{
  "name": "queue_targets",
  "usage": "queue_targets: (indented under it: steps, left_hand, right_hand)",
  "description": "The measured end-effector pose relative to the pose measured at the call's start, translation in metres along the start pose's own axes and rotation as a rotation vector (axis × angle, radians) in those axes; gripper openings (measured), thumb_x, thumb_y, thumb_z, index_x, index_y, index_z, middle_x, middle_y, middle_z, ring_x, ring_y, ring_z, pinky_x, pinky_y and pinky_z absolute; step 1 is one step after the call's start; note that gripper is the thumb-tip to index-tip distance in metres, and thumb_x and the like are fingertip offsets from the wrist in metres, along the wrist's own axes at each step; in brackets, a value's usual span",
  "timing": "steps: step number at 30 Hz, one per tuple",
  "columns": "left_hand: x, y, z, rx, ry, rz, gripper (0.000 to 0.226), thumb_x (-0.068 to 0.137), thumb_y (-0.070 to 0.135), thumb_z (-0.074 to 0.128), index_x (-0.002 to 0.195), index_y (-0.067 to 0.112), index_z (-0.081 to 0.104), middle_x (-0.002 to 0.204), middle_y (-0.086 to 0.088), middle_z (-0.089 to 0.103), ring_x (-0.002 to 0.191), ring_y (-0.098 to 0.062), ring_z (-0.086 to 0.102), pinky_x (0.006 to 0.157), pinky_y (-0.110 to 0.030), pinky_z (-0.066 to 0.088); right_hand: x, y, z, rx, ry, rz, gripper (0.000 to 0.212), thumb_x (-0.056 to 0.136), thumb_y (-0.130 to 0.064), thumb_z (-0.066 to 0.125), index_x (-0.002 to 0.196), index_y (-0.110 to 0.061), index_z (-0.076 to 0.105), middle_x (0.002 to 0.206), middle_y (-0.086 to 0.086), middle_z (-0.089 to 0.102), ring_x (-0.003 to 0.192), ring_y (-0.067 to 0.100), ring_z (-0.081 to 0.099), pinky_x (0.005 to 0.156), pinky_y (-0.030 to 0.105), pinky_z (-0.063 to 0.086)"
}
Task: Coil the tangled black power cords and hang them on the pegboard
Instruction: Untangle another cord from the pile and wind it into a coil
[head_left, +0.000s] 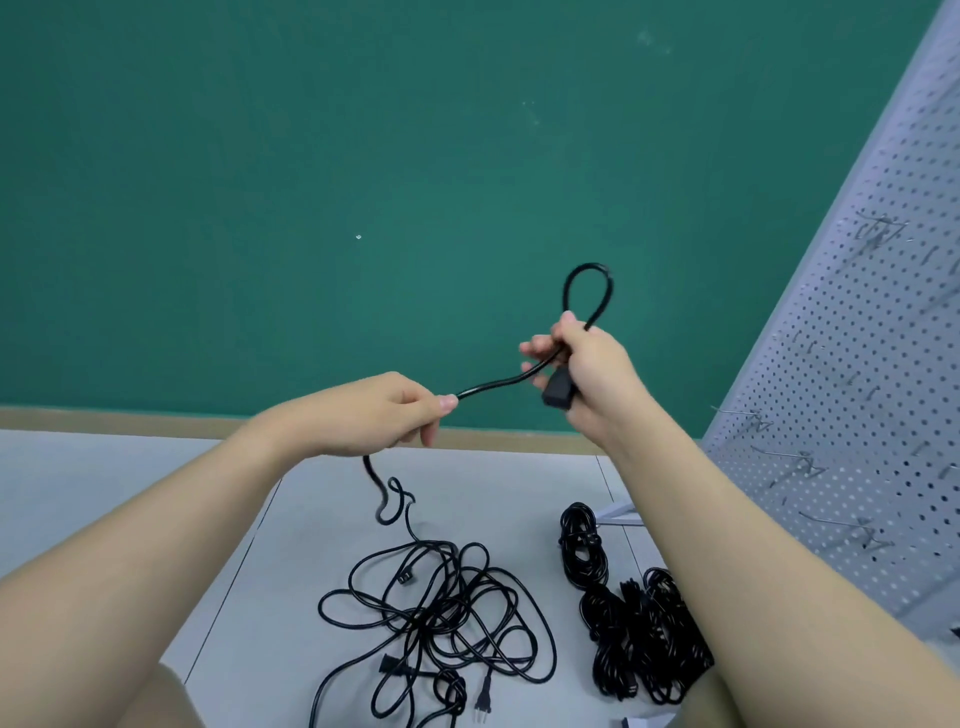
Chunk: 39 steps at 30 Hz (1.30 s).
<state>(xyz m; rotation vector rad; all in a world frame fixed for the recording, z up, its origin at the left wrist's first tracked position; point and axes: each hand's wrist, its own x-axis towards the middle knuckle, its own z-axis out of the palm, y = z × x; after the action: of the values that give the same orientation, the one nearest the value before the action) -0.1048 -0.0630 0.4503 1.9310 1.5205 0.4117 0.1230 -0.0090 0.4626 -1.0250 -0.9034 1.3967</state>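
Note:
My right hand grips a black power cord near its connector end, with a small loop standing up above the fingers and the black connector under the palm. My left hand pinches the same cord a short way along. From the left hand the cord drops to a tangled pile of black cords on the floor. A white pegboard with metal hooks leans at the right; nothing hangs on the hooks I can see.
A heap of bundled black cords lies on the grey floor near the pegboard's foot. A green wall with a tan baseboard stands straight ahead. A loose plug lies at the tangle's near edge.

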Motion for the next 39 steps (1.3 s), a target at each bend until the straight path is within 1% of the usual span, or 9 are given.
queue_targets:
  steps: [2, 5, 11, 16, 21, 27, 32, 35, 39]
  left_hand:
    - [-0.004, -0.001, -0.01, 0.047, 0.046, 0.008, 0.046, 0.103, 0.058, 0.045, 0.081, 0.024, 0.068, 0.06, 0.008, 0.046, 0.058, -0.015, 0.042, 0.064, -0.032, 0.039]
    - [-0.008, 0.008, -0.024, -0.04, 0.111, 0.03, 0.039, 0.105, 0.047, 0.05, 0.084, 0.02, 0.07, 0.059, 0.007, 0.043, 0.056, -0.013, 0.042, 0.06, -0.029, 0.038]
    - [0.001, 0.014, -0.013, 0.04, 0.082, 0.059, 0.029, 0.101, 0.047, 0.058, 0.087, 0.023, 0.065, 0.058, 0.01, 0.04, 0.057, -0.02, 0.032, 0.058, -0.031, 0.03]
    - [0.015, 0.02, 0.003, -0.03, 0.022, 0.129, 0.011, 0.104, 0.036, 0.056, 0.106, 0.028, 0.064, 0.059, 0.022, 0.052, 0.054, -0.012, 0.04, 0.054, -0.021, 0.038]
    - [0.021, 0.012, 0.007, -0.312, -0.042, 0.239, 0.02, 0.107, 0.013, 0.049, 0.124, 0.018, 0.059, 0.076, 0.001, 0.038, 0.064, -0.011, 0.037, 0.06, -0.019, 0.042]
    - [0.039, -0.021, 0.027, -0.34, 0.003, 0.124, 0.027, 0.098, 0.035, 0.067, 0.092, 0.008, 0.066, 0.069, -0.006, 0.07, 0.059, -0.018, 0.055, 0.069, -0.031, 0.047]
    - [0.059, -0.052, 0.052, -0.101, -0.065, -0.158, 0.06, 0.089, 0.069, 0.06, 0.059, 0.018, 0.051, 0.046, -0.002, 0.051, 0.056, -0.019, 0.061, 0.096, -0.04, 0.049]
    - [0.071, -0.062, 0.043, -0.11, -0.049, -0.19, 0.064, 0.085, 0.077, 0.058, 0.061, 0.019, 0.048, 0.054, -0.003, 0.043, 0.05, -0.02, 0.045, 0.075, -0.039, 0.049]
    - [0.073, -0.06, 0.026, 0.068, 0.105, -0.001, 0.042, 0.101, 0.049, 0.053, 0.076, 0.016, 0.059, 0.052, 0.011, 0.04, 0.045, -0.009, 0.033, 0.047, -0.021, 0.03]
  right_hand:
    - [0.006, -0.006, -0.01, 0.304, 0.016, 0.078, 0.029, 0.114, -0.022, 0.038, 0.087, -0.012, 0.044, 0.058, 0.004, 0.049, 0.06, 0.022, 0.067, 0.075, 0.045, 0.061]
    - [0.007, -0.009, -0.016, 0.53, 0.022, 0.156, 0.027, 0.114, -0.019, 0.035, 0.089, -0.011, 0.042, 0.055, -0.002, 0.031, 0.037, 0.012, 0.036, 0.062, 0.033, 0.055]
    - [0.007, 0.006, -0.024, 0.255, 0.083, 0.195, 0.019, 0.107, -0.007, 0.035, 0.107, -0.007, 0.055, 0.06, -0.003, 0.031, 0.042, 0.012, 0.028, 0.043, 0.021, 0.032]
    - [0.006, 0.018, -0.032, 0.126, -0.003, 0.268, 0.028, 0.109, -0.021, 0.045, 0.119, 0.001, 0.057, 0.069, 0.003, 0.044, 0.048, 0.015, 0.038, 0.046, 0.024, 0.038]
    - [0.005, 0.028, -0.035, 0.149, -0.149, 0.383, 0.045, 0.111, -0.03, 0.04, 0.116, 0.009, 0.063, 0.077, 0.01, 0.056, 0.053, 0.017, 0.051, 0.052, 0.025, 0.051]
    - [0.017, 0.038, -0.045, 0.347, -0.174, 0.481, 0.026, 0.109, -0.022, 0.049, 0.086, -0.011, 0.052, 0.061, -0.006, 0.035, 0.039, 0.004, 0.032, 0.04, 0.017, 0.041]
    - [0.034, 0.041, -0.051, 0.52, -0.129, 0.392, 0.022, 0.107, -0.015, 0.048, 0.089, -0.008, 0.058, 0.052, -0.009, 0.029, 0.036, 0.005, 0.029, 0.037, 0.018, 0.032]
    - [0.048, 0.041, -0.057, 0.508, -0.035, 0.34, 0.026, 0.107, -0.01, 0.042, 0.083, -0.013, 0.051, 0.053, -0.009, 0.025, 0.037, 0.006, 0.026, 0.037, 0.02, 0.027]
    - [0.065, 0.049, -0.067, 0.442, 0.113, 0.292, 0.03, 0.102, -0.005, 0.033, 0.076, -0.018, 0.035, 0.056, -0.007, 0.023, 0.039, 0.008, 0.024, 0.037, 0.021, 0.026]
